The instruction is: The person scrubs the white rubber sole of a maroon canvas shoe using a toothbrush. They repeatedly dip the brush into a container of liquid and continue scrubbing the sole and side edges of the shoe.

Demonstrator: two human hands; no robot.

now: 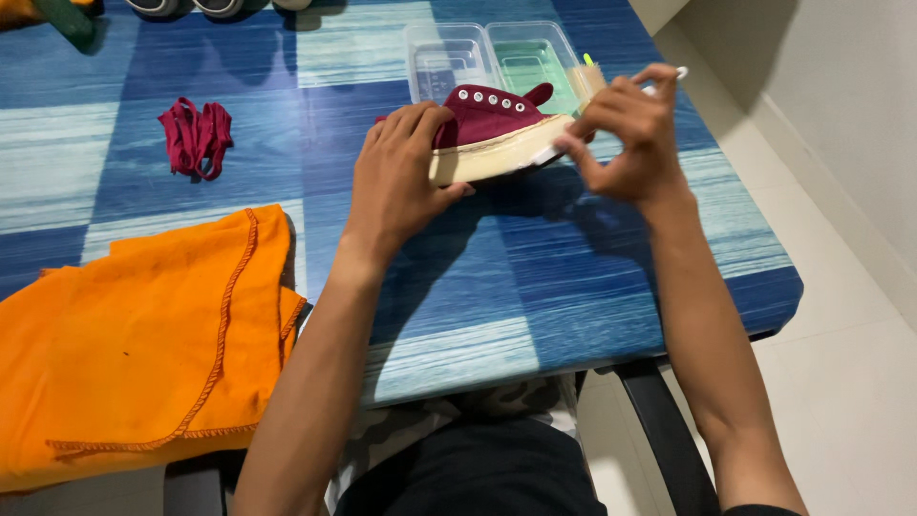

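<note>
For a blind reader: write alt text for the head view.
Left hand steadies a maroon sneaker on a blue table while the right hand holds a small brush at its toe. Nearby: orange cloth, maroon laces, clear trays.

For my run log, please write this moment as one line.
left hand: holds maroon shoe | right hand: holds brush handle at shoe toe | laces: off, on table

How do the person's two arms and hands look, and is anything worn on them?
Both forearms are bare from elbow to wrist; no sleeves show. The left hand and the right hand have no gloves. I see no rings, watch or bracelet on either wrist. The fingernails look short and plain.
</note>
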